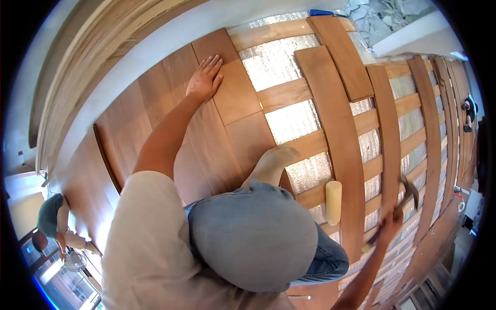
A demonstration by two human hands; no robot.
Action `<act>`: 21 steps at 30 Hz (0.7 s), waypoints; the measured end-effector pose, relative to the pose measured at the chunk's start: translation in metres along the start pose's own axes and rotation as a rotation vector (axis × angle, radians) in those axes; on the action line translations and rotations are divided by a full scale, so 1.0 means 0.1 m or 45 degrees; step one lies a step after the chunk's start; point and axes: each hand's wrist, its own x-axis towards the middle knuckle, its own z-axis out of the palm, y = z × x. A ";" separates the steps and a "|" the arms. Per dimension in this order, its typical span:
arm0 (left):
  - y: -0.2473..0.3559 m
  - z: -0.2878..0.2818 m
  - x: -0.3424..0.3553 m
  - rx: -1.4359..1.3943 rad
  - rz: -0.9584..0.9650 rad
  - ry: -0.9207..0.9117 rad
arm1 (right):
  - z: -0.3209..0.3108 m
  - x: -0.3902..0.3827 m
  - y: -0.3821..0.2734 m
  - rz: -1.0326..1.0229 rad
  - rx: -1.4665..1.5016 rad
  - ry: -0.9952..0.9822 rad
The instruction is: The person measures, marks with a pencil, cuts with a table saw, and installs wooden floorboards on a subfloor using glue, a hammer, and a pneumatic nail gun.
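Note:
My left hand (204, 81) lies flat, fingers spread, on the laid brown wooden floorboards (230, 72), close to the wall. Off to the right, my right hand (391, 226) is wrapped round the handle of a claw hammer (411, 192), its dark metal head pointing away from me. The hammer is over loose planks and battens. My foot (271, 163) is at the edge of the laid boards, beside an open gap. A pale yellow cylindrical block (333, 202) stands or lies to the right of my knees; which, I cannot tell.
Wooden battens (287, 93) cross silvery foil underlay (279, 59). Several loose planks (330, 124) lie over them on the right. A blue object (321, 12) sits near the wall, with rubble (382, 20) beyond. Another person (51, 222) bends over a fan-like object (75, 261) at far left.

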 end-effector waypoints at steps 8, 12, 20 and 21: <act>-0.02 -0.02 0.00 -0.103 -0.016 0.076 | 3.43 0.29 -1.85 -0.329 -0.176 -0.856; -0.05 -0.11 -0.03 -0.129 -0.050 0.074 | 4.57 0.31 -2.15 -0.403 -0.029 -1.028; -0.07 -0.10 -0.04 -0.158 -0.086 0.099 | 5.02 0.15 -2.23 -0.294 -0.253 -1.283; -0.07 -0.09 -0.06 -0.162 -0.087 0.096 | 5.00 0.17 -2.24 -0.286 -0.237 -1.304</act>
